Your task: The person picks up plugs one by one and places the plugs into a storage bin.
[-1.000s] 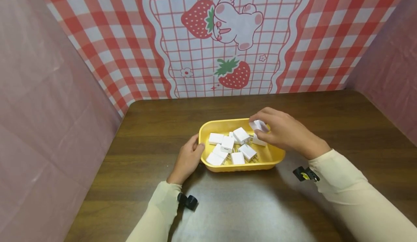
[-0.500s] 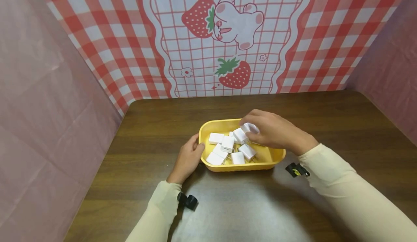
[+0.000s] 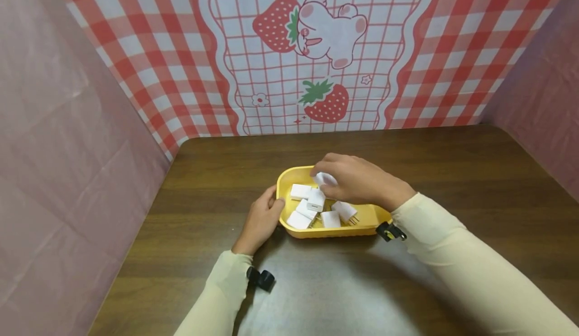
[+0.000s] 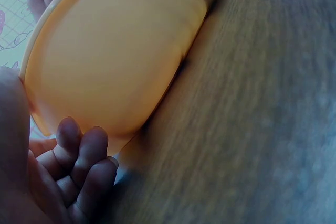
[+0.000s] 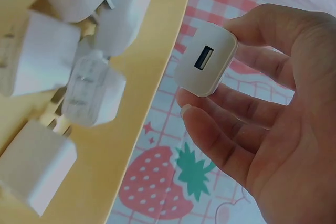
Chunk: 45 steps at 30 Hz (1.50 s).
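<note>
In the head view my left hand (image 3: 260, 220) grips the left end of a yellow plastic basket (image 3: 336, 232), thumb over the rim. The left wrist view shows its fingers (image 4: 93, 145) curled against the basket's outer wall. My right hand (image 3: 359, 179) pinches a white USB charger plug (image 3: 324, 179) above the basket. Seen from the right wrist, that charger's USB port faces the camera, with the thumb on one side and fingertips on the other. Several more white chargers (image 3: 315, 200) lie jumbled inside the basket, some with prongs showing; my right hand hides part of the pile.
The basket stands on a brown wood-grain table (image 3: 217, 170). Behind it hangs a red-and-white checked cloth (image 3: 176, 65) with strawberries on it. Pink cloth walls (image 3: 59, 150) stand at both sides. Each sleeve carries a small black wrist device (image 3: 261, 278).
My right hand has moved left across the basket with the charger pinched in it, uncovering the basket's right end. The left hand and basket stay in place.
</note>
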Available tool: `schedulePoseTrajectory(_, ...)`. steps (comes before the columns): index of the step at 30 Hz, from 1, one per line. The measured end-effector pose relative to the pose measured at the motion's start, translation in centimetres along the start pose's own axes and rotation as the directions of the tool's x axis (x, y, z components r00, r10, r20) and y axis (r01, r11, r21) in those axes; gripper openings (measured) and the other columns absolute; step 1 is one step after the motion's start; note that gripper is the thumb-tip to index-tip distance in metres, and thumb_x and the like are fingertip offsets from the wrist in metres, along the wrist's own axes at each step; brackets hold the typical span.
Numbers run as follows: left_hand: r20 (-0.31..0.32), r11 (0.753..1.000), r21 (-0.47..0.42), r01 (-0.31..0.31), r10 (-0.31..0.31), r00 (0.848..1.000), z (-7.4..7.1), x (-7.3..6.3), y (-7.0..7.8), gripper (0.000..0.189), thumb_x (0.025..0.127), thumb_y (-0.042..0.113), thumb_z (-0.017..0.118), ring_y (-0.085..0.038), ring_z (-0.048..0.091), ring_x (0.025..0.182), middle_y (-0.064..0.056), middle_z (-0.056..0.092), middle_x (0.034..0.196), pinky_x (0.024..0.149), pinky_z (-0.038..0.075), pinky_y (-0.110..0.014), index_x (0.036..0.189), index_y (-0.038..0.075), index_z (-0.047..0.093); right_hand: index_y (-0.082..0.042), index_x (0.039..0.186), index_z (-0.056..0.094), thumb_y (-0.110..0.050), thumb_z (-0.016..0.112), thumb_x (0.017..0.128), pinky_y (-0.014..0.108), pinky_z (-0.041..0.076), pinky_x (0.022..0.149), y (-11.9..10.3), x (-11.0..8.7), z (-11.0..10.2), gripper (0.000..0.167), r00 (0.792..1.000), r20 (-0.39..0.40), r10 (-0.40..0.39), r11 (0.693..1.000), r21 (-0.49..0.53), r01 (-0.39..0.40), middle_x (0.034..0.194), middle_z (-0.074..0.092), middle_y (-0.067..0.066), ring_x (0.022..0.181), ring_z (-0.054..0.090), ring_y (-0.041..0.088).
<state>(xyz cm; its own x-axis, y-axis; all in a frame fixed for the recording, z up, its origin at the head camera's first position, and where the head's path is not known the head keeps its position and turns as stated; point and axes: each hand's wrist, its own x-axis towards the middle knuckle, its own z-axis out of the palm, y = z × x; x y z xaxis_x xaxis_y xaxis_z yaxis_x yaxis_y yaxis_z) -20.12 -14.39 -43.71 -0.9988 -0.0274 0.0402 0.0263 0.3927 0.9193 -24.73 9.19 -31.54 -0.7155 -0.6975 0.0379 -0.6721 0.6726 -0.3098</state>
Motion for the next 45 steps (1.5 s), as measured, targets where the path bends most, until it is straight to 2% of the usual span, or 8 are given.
schedulePoseTrajectory(7, 0.009, 1.000, -0.006, -0.003, 0.003, 1.000, 0.0, -0.1, 0.1, 0.049, 0.097, 0.023, 0.055, -0.017, 0.059, 0.062, -0.005, 0.066, 0.079, 0.057, 0.049, -0.031, 0.143, 0.008, 0.054, -0.020, 0.128, 0.068, -0.025, 0.069, 0.092, 0.044, 0.051, 0.094, -1.0, 1.0, 0.2, 0.036, 0.999, 0.048, -0.022, 1.000, 0.010, 0.021, 0.125, 0.061, 0.002, 0.110, 0.060, 0.021)
schedulePoseTrajectory(14, 0.005, 1.000, -0.006, -0.009, 0.009, 1.000, 0.0, -0.2, 0.2, 0.047, 0.097, 0.022, 0.055, -0.017, 0.058, 0.060, -0.006, 0.066, 0.078, 0.056, 0.049, -0.032, 0.142, 0.009, 0.055, -0.018, 0.125, 0.069, -0.023, 0.068, 0.092, 0.039, 0.053, 0.086, -1.7, 1.4, 1.1, 0.034, 0.993, 0.034, -0.115, 0.993, 0.003, 0.115, 0.114, 0.062, 0.001, 0.096, 0.061, 0.017)
schedulePoseTrajectory(19, 0.012, 0.999, -0.030, -0.024, 0.024, 1.000, 0.0, -0.2, 0.2, 0.047, 0.097, 0.021, 0.055, -0.016, 0.059, 0.061, -0.006, 0.067, 0.080, 0.056, 0.050, -0.033, 0.142, 0.008, 0.055, -0.015, 0.124, 0.069, -0.023, 0.067, 0.091, 0.035, 0.052, 0.087, -2.2, 1.7, 1.9, 0.034, 0.990, 0.046, -0.135, 0.991, 0.003, 0.135, 0.114, 0.062, 0.001, 0.095, 0.060, 0.015)
schedulePoseTrajectory(28, 0.007, 0.999, -0.014, -0.039, 0.039, 0.999, 0.0, -0.1, 0.2, 0.048, 0.096, 0.022, 0.054, -0.016, 0.059, 0.059, -0.004, 0.066, 0.077, 0.056, 0.050, -0.033, 0.141, 0.009, 0.056, -0.011, 0.119, 0.070, -0.021, 0.066, 0.092, 0.035, 0.053, 0.084, -2.4, 1.7, 3.2, 0.029, 0.974, -0.029, -0.224, 0.975, -0.010, 0.224, 0.112, 0.064, 0.005, 0.093, 0.062, 0.015)
schedulePoseTrajectory(34, 0.004, 0.999, -0.012, -0.040, 0.040, 0.999, 0.2, 0.0, 0.3, 0.048, 0.095, 0.020, 0.055, -0.015, 0.058, 0.060, -0.003, 0.066, 0.077, 0.058, 0.049, -0.032, 0.141, 0.009, 0.057, -0.009, 0.118, 0.071, -0.020, 0.067, 0.092, 0.037, 0.053, 0.087, -1.9, 1.3, 3.2, 0.029, 0.979, -0.030, -0.204, 0.979, 0.022, 0.204, 0.112, 0.065, 0.007, 0.097, 0.064, 0.017)
schedulePoseTrajectory(42, -0.002, 1.000, 0.001, -0.024, 0.024, 1.000, 0.1, -0.1, 0.3, 0.049, 0.095, 0.021, 0.054, -0.015, 0.056, 0.060, -0.002, 0.063, 0.074, 0.057, 0.047, -0.031, 0.142, 0.008, 0.055, -0.009, 0.121, 0.070, -0.021, 0.066, 0.093, 0.037, 0.053, 0.085, -1.2, 0.2, 2.6, 0.031, 0.994, 0.002, -0.107, 0.993, 0.054, 0.107, 0.114, 0.067, 0.005, 0.095, 0.062, 0.016)
schedulePoseTrajectory(45, -0.006, 1.000, 0.010, -0.012, 0.012, 1.000, 0.1, -0.1, 0.2, 0.050, 0.095, 0.023, 0.054, -0.015, 0.055, 0.060, -0.002, 0.062, 0.074, 0.056, 0.046, -0.031, 0.143, 0.009, 0.055, -0.008, 0.121, 0.070, -0.021, 0.067, 0.093, 0.039, 0.053, 0.088, -0.8, -0.2, 2.4, 0.031, 0.996, 0.007, -0.086, 0.994, 0.067, 0.085, 0.116, 0.067, 0.005, 0.099, 0.063, 0.018)
